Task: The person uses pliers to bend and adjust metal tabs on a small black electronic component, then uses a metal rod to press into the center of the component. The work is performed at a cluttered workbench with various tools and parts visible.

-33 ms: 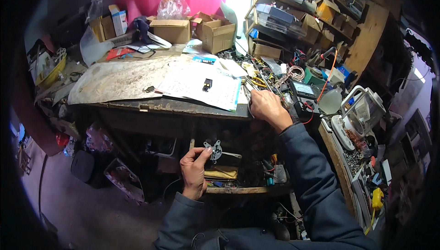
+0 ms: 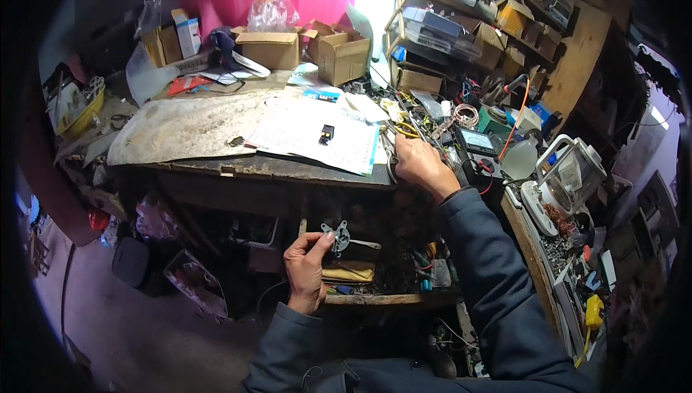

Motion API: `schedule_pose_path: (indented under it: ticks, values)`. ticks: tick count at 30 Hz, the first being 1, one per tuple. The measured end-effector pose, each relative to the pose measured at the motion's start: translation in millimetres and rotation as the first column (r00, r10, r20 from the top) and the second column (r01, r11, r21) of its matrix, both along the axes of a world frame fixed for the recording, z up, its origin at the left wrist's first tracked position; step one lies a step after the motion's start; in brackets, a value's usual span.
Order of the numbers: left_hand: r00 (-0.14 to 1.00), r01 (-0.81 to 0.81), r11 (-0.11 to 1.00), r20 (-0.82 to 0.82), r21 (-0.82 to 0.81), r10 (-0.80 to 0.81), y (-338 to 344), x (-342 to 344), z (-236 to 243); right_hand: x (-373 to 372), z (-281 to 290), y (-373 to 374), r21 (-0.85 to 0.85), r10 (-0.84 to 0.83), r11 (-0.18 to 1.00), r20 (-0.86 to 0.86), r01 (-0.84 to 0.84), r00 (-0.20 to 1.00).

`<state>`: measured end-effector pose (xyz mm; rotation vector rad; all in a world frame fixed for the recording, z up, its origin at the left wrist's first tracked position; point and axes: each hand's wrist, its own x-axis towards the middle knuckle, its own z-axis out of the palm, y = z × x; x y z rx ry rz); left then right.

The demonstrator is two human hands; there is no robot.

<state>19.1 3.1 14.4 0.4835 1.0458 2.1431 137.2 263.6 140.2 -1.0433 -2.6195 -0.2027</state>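
Observation:
My left hand (image 2: 306, 270) pinches a small round metal part with projecting lugs (image 2: 339, 239) between thumb and fingers, above an open drawer (image 2: 393, 298). My right hand (image 2: 427, 166) reaches to the right front corner of the workbench (image 2: 288, 164), among loose tools. Its fingers are curled together, and what they grip, if anything, is hidden. Beside those fingers lies a curved dark handle (image 2: 391, 166), with yellow-handled pliers (image 2: 407, 130) just beyond. On the white paper sheet (image 2: 288, 130) left of my right hand rests a small black component (image 2: 326, 134).
An analog meter (image 2: 477, 142) stands right of my right hand, with a clear jug (image 2: 573, 177) farther right. Cardboard boxes (image 2: 342, 59) line the back. Inside the drawer are a yellow item (image 2: 348, 273) and several small tools. Shelves with boxes rise at the back right.
My right hand has shifted very slightly at the bench corner, and its fingers are turned a little. My left hand and the metal part stay in place.

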Motion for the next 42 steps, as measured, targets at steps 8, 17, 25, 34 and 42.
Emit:
schedule_pose_path:
  ticks: [8, 17, 25, 34, 42]
  values:
    - [1.000, 0.010, 1.000, 0.025, 0.000, -0.010, -2.9, -0.4, 3.9, -14.6, 20.5, 29.5, -0.275, -0.173, 0.940, 0.122, 0.201, 0.977]
    - [0.999, 0.033, 0.999, 0.001, 0.008, -0.033, 0.0, -4.2, -7.2, 24.6, 31.0, 27.9, -0.757, -0.414, 0.524, -0.627, -0.391, 0.660]
    - [0.997, 0.061, 0.998, 0.049, 0.013, -0.062, -0.5, -2.8, -1.1, 58.0, 37.9, -27.0, -0.336, -0.453, 0.222, -0.867, -0.915, 0.209]
    - [0.999, 0.047, 0.999, 0.006, 0.010, -0.047, 0.7, 0.0, 0.1, 75.3, -28.9, -136.6, -0.610, 0.108, 0.539, -0.633, -0.580, 0.766]
    - [0.999, 0.042, 0.999, -0.030, -0.013, -0.042, -0.7, 0.6, -0.8, 66.1, -45.7, -167.7, 0.005, 0.449, 0.889, -0.202, -0.458, 0.870]
